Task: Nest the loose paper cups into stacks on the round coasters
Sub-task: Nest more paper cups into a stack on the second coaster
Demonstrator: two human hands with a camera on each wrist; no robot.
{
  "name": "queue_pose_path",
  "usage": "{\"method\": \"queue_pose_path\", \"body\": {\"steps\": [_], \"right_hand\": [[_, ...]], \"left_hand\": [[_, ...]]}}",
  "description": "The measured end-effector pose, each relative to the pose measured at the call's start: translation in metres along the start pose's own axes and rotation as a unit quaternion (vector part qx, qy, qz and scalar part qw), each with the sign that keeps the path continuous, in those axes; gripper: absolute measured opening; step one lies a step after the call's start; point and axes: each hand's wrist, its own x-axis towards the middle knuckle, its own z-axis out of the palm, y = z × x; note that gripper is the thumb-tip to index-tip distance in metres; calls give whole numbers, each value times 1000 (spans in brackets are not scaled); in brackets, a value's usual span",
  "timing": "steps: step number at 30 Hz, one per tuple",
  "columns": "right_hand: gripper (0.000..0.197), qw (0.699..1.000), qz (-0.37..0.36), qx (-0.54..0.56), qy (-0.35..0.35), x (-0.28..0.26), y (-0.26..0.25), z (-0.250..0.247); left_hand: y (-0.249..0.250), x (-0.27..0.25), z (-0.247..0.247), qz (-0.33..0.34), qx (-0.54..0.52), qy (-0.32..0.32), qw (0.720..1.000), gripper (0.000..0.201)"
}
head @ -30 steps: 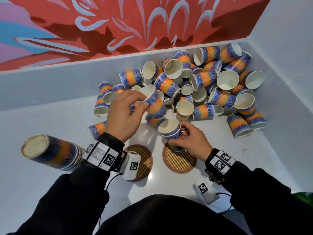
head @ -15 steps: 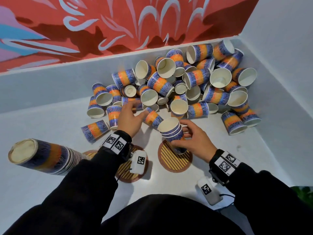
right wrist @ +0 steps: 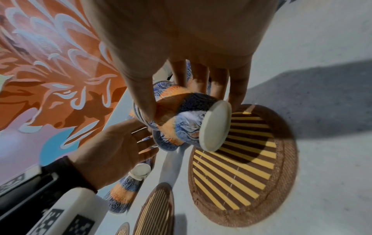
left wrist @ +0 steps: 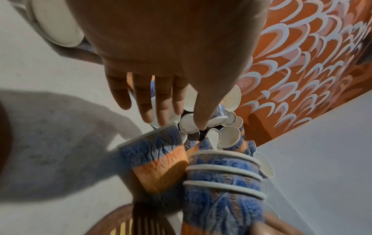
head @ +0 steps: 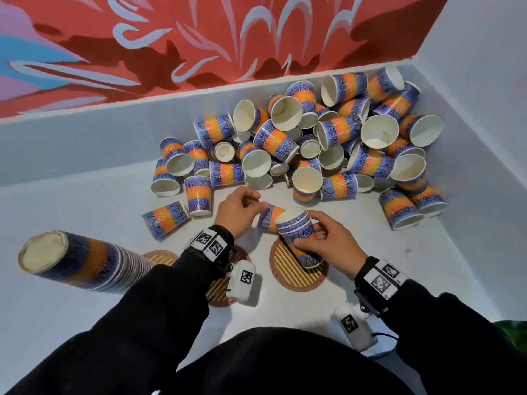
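Note:
My right hand (head: 328, 240) grips a short stack of three nested blue-and-orange cups (head: 296, 232) (left wrist: 221, 190) (right wrist: 189, 116). It holds the stack tilted, base over the striped round coaster (head: 296, 277) (right wrist: 241, 167). One loose cup (head: 268, 218) (left wrist: 157, 162) (right wrist: 165, 141) lies just left of the stack. My left hand (head: 236, 209) (left wrist: 179, 122) (right wrist: 112, 151) reaches it with fairly straight fingers, whose tips touch its rim. A big pile of loose cups (head: 313, 143) fills the far right corner.
A tall leaning stack of cups (head: 79, 260) stands on the left coaster (head: 159, 256). A middle coaster (head: 219, 292) lies partly under my left wrist. A few single cups (head: 165, 218) lie left of the pile. Grey walls close the back and right.
A second ago my left hand held a cup up by the pile; it no longer holds that one and has come down to the loose cup beside the stack. The stack gained a rim.

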Motion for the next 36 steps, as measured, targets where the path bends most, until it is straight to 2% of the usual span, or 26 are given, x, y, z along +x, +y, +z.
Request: {"method": "queue_pose_path", "body": {"steps": [2, 5, 7, 10, 12, 16, 18, 20, 23, 25, 28, 31, 34, 36], "right_hand": [[75, 1000, 20, 6, -4, 2, 2, 0], [64, 999, 38, 10, -5, 2, 4, -3], [64, 999, 39, 7, -7, 0, 4, -4], [72, 999, 35, -1, -10, -4, 3, -7], [70, 999, 31, -2, -15, -6, 3, -8], [81, 1000, 15, -10, -15, -7, -2, -3], [82, 1000, 2, -16, -24, -6, -7, 3], [81, 999, -12, -18, -32, -6, -14, 10], [75, 998, -33, -36, -33, -6, -25, 18], [67, 996, -49, -62, -38, -7, -28, 20], [57, 993, -57, -77, -65, -10, -37, 23], [61, 990, -61, -75, -98, -10, -48, 29], [85, 989, -66, -65, -114, -9, -58, 41], [86, 990, -66, -35, -121, -11, -64, 50]], "left_hand": [[3, -3, 7, -25, 14, -30, 999, 42], [3, -7, 18, -62, 19, -36, 997, 70], [0, -10, 21, -68, 33, -25, 997, 63], [2, -13, 11, -23, 45, 28, 998, 30], [14, -17, -5, 29, 13, 74, 997, 24], [47, -40, -36, 155, -15, 148, 977, 21], [57, -56, -39, 195, -27, 128, 972, 19], [56, -68, -36, 211, -21, 69, 975, 18], [46, -82, -34, 237, 51, 18, 970, 18], [39, -86, -43, 245, 97, 7, 965, 37], [34, -93, -59, 241, 199, -88, 946, 82], [26, -100, -65, 214, 304, -164, 914, 100], [8, -104, -65, 215, 291, -135, 923, 93], [-5, -107, -70, 217, 259, -105, 935, 83]]}}
